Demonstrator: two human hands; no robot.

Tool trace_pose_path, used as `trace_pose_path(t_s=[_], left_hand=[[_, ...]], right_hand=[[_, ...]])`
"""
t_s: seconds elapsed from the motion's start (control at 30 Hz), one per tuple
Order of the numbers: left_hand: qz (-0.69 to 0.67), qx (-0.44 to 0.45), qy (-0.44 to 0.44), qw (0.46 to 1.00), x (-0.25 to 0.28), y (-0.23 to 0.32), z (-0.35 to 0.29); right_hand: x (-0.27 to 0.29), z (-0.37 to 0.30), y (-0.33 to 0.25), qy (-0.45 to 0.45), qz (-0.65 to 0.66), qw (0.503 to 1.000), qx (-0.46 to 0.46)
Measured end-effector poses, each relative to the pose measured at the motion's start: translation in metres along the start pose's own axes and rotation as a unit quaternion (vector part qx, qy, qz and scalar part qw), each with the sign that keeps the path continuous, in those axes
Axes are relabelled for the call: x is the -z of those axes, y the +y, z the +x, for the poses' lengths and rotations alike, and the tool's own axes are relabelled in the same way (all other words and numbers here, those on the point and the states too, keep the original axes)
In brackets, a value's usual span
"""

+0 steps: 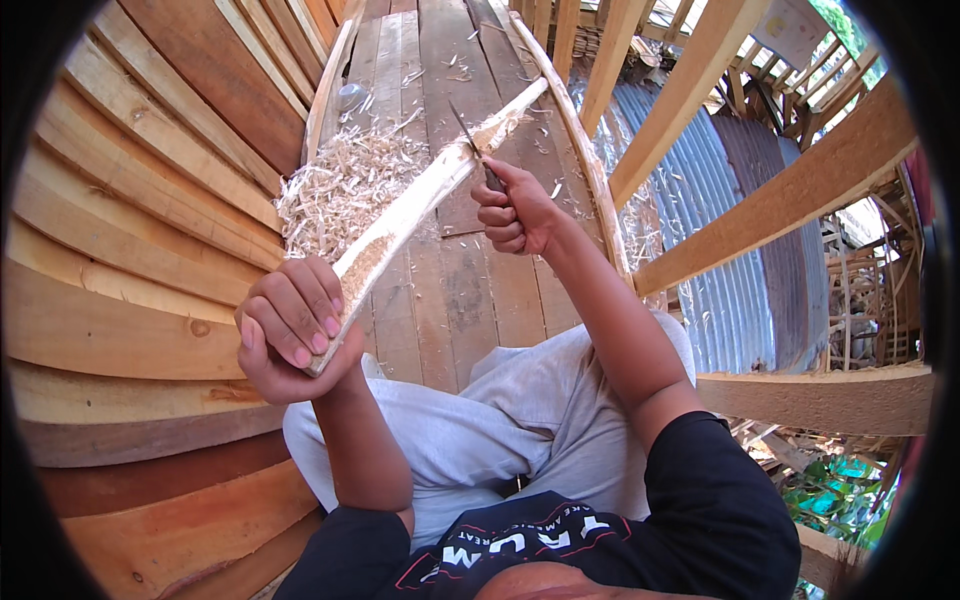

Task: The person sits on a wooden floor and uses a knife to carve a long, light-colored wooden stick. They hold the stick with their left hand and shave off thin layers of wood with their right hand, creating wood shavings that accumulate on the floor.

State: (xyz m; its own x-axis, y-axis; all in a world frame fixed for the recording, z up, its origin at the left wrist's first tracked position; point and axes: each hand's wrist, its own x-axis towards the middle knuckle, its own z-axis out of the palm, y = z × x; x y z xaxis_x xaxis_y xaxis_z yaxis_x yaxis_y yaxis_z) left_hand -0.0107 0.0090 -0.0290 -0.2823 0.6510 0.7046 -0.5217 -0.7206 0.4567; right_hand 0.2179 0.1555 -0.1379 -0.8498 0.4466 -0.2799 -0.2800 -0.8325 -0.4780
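A long pale strip of wood [408, 215] slants across the middle of the view, its near end low at the left and its far end up by the right-hand edge board. My left hand [295, 325] is closed around the near end. In my closed right hand [517, 210] is the dark handle of a knife [465, 130]. Its thin blade points up and away to the left and crosses the strip near the far part, touching or just over it. Loose shavings lie on the strip beyond the blade.
A heap of curled wood shavings [345, 185] covers the plank floor [465, 290] left of the strip. Beyond it stands a small clear round container [351, 97]. A plank wall [140, 340] rises at the left; railing posts [690, 95] and corrugated metal sheets [715, 230] are on the right.
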Motion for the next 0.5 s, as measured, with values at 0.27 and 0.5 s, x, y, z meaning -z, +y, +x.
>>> trace_pose_path(t_s=[0.27,0.5], left_hand=[[0.004,-0.005,0.031,1.000,0.003,0.001,0.000],[0.015,-0.004,0.019,1.000,-0.004,-0.002,0.000]], right_hand=[[-0.024,0.020,0.023,0.402,-0.458,0.752,0.253],[-0.002,0.030,0.024,0.505,-0.545,0.560,0.366]])
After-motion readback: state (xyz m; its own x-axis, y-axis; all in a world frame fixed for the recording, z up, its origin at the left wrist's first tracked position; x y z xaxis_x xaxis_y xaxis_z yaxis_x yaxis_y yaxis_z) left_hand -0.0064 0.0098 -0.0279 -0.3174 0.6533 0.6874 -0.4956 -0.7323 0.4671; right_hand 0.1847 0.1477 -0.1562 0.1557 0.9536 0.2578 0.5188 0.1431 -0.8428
